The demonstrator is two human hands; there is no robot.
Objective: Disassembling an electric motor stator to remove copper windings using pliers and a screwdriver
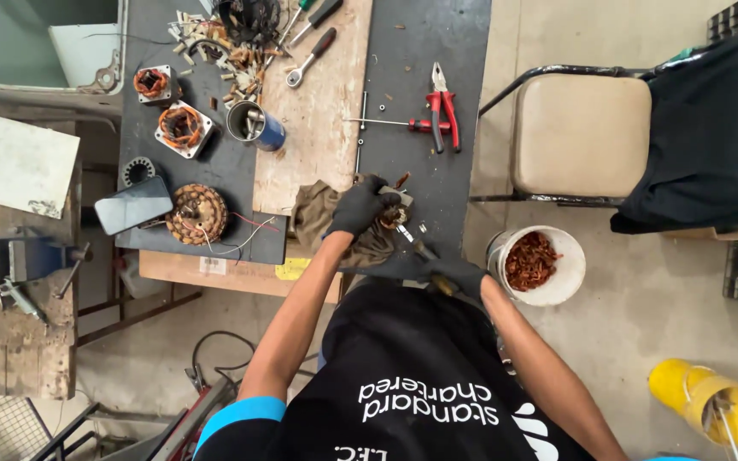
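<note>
My left hand, in a black glove, presses down on a small motor part with copper windings at the near edge of the dark bench top. My right hand, also gloved, grips the handle of a metal hand tool whose tip reaches the part. A brownish rag lies under and left of my left hand.
Red-handled pliers and a red screwdriver lie farther back. Copper-wound stators, a wound rotor, a phone and a tin can sit left. A white bucket of copper scrap and a padded chair stand right.
</note>
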